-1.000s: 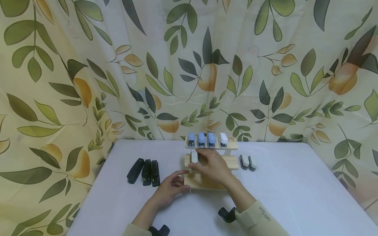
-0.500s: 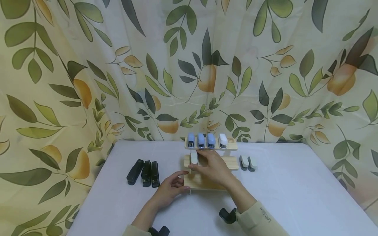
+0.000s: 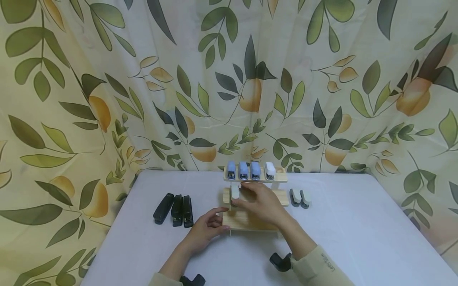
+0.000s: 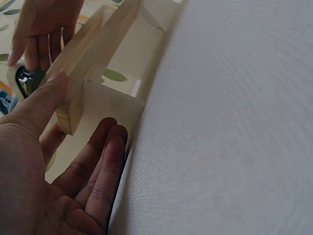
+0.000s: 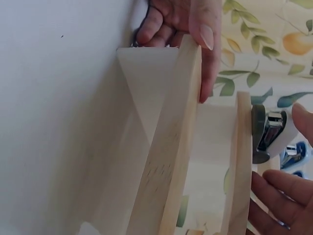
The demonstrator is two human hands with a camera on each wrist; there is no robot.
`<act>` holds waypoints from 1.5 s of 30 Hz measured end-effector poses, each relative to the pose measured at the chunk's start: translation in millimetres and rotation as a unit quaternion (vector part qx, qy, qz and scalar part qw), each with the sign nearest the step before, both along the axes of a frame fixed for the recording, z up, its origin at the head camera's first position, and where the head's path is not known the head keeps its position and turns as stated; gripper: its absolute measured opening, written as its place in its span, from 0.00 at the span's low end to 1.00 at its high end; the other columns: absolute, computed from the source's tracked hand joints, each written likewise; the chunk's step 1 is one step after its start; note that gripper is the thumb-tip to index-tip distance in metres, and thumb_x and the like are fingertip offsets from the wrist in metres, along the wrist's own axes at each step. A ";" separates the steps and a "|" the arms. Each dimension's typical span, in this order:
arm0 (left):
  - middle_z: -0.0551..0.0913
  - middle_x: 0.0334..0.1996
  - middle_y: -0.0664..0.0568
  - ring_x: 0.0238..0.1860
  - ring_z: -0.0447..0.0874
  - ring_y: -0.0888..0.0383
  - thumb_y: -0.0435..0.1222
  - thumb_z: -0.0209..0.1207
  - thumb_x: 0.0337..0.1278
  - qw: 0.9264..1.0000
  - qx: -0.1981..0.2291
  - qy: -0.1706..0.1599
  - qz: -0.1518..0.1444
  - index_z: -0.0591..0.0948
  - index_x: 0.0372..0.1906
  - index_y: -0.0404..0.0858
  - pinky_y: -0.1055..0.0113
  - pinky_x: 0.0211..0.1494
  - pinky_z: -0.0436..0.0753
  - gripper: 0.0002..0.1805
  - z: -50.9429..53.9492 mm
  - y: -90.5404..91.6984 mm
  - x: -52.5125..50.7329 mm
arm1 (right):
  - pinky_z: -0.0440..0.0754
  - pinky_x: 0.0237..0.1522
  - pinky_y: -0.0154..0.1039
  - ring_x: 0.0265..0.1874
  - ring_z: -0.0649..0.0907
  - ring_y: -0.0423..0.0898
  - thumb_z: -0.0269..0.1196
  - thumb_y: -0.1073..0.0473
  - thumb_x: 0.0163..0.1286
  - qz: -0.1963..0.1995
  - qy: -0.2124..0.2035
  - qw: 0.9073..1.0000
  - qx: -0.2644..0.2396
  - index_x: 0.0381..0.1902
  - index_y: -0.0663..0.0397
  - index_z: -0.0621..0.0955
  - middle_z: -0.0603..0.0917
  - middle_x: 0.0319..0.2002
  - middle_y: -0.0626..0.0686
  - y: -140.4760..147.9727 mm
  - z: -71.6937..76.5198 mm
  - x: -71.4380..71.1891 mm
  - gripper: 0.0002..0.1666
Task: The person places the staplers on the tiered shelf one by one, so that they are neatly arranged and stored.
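A tiered wooden rack [image 3: 247, 221] stands on the table. At its lowest board's left end, my left hand [image 3: 206, 228] grips the wood, thumb on one face and a finger on the other; its remaining fingers lie beneath. A stapler with a white top and dark grey base [image 3: 235, 192] stands at the left of the middle board. My right hand [image 3: 264, 202] is just right of this stapler, fingers loosely spread and thumb near its front. The right wrist view shows the stapler [image 5: 266, 134] between thumb and fingers, apparently not gripped.
On the top board stand several small staplers, blue ones [image 3: 243, 171] and a white one [image 3: 270, 171]. Black staplers [image 3: 177, 210] lie left of the rack. Two white-and-grey staplers [image 3: 300, 198] lie to its right. A patterned curtain [image 3: 229, 99] hangs behind the table.
My right hand has shifted slightly right, its fingers drawing away from the white-and-grey stapler, which stays on the middle board. The left hand has held its place.
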State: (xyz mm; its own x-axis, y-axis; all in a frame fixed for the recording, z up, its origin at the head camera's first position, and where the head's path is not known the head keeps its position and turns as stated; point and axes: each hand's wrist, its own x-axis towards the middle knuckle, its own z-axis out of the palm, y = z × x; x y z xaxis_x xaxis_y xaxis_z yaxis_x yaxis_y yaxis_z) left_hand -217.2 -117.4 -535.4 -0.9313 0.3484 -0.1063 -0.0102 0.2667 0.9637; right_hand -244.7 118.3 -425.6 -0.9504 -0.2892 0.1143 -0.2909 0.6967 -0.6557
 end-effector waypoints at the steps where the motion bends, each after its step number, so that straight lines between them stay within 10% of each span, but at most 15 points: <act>1: 0.85 0.49 0.53 0.49 0.85 0.56 0.52 0.70 0.61 1.000 0.001 0.000 0.000 0.75 0.69 0.64 0.65 0.52 0.82 0.31 -0.2 -0.1 -0.1 | 0.67 0.75 0.61 0.74 0.73 0.59 0.71 0.34 0.64 0.001 0.001 1.000 0.000 0.70 0.52 0.77 0.78 0.72 0.54 1.0 0.3 0.2 0.44; 45: 0.85 0.49 0.54 0.49 0.84 0.57 0.51 0.71 0.61 1.000 -0.002 -0.001 0.006 0.76 0.68 0.65 0.65 0.52 0.82 0.31 -0.9 0.3 -0.5 | 0.71 0.68 0.69 0.69 0.77 0.61 0.71 0.40 0.68 -0.025 0.041 0.997 -0.053 0.68 0.46 0.79 0.81 0.66 0.55 80.2 11.6 15.2 0.34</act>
